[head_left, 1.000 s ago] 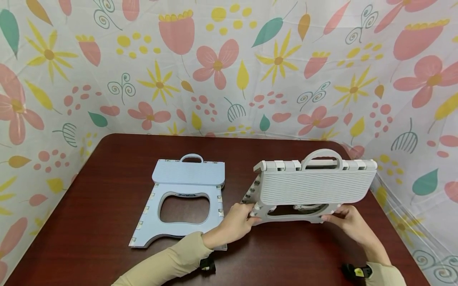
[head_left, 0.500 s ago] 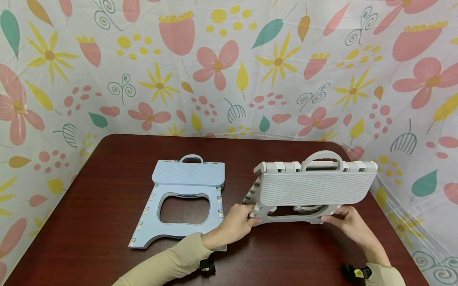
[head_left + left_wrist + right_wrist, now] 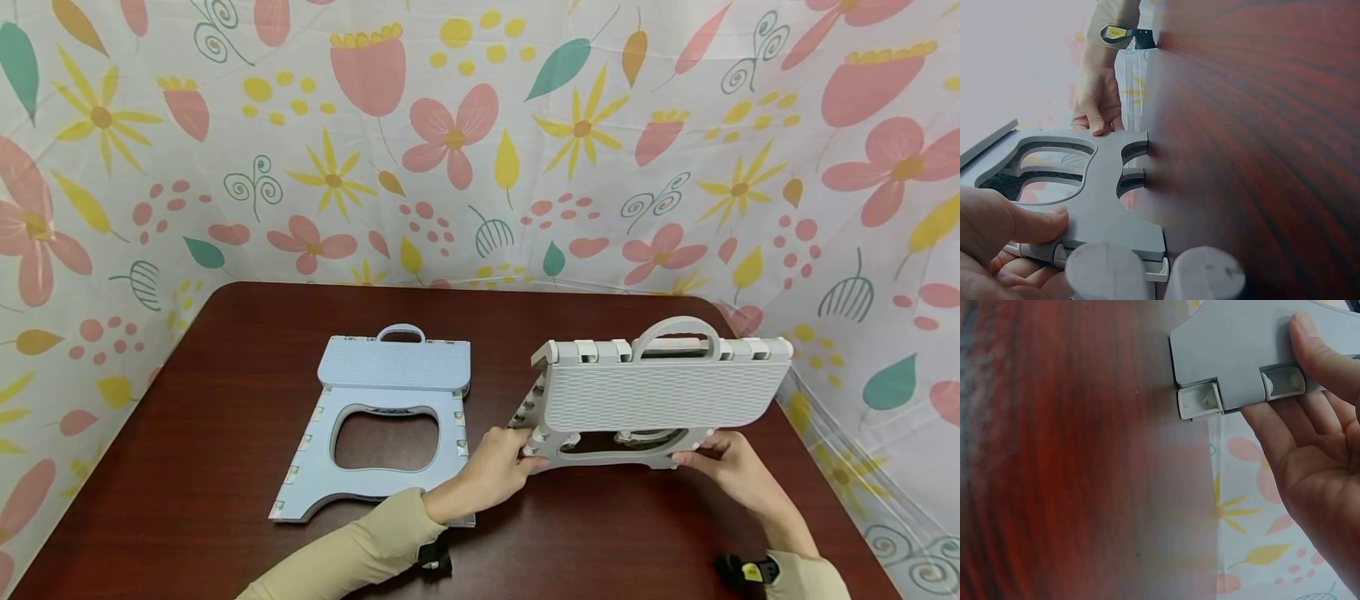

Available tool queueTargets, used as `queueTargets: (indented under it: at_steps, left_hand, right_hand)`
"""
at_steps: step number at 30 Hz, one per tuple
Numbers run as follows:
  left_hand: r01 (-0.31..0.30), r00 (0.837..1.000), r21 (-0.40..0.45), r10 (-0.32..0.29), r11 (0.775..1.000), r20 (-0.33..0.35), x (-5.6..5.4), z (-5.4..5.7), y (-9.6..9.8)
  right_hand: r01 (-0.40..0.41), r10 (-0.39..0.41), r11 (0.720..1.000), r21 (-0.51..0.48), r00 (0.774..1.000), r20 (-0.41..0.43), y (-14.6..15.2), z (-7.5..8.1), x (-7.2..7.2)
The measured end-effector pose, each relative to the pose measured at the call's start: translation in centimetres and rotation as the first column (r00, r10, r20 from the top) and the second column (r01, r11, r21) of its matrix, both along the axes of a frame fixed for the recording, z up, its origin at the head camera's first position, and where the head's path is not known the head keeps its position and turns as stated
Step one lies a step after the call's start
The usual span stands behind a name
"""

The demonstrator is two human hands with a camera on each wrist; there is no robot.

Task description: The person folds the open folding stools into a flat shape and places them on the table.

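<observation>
A grey folding step stool [image 3: 663,396] stands partly unfolded on the right of the table, its ridged top panels sloping down from the carrying handle [image 3: 675,327]. My left hand [image 3: 491,468] grips its lower left leg edge, thumb on the front face and fingers behind. On the lower right edge, my right hand [image 3: 731,467] pinches the leg panel between thumb and fingers, as the right wrist view shows with the thumb over the grey panel [image 3: 1235,350]. The left wrist view has the leg's large cut-out between both hands. Most fingers are hidden behind the stool in the head view.
A light blue folding stool [image 3: 393,362] lies flat on the dark wooden table [image 3: 202,417], left of the grey one. My left forearm passes over its lower right corner. A flower-patterned sheet [image 3: 450,150] hangs behind the table and along its right side.
</observation>
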State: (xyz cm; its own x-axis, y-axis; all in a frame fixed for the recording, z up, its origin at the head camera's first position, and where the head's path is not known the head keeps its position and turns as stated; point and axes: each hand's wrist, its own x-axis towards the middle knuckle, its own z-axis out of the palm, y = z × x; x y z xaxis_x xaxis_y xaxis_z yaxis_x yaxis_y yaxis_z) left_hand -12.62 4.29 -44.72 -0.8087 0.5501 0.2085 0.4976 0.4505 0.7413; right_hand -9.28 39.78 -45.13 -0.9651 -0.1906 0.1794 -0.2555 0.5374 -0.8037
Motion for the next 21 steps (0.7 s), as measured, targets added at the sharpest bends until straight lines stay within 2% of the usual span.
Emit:
queueTargets:
  at_steps: [21]
  left_hand:
    - [0.007,1.000,0.001,-0.007,1.000,0.027,0.03,0.03,0.04]
  right_hand:
    - [-0.011,0.011,1.000,-0.004,1.000,-0.024,0.03,-0.12,-0.08]
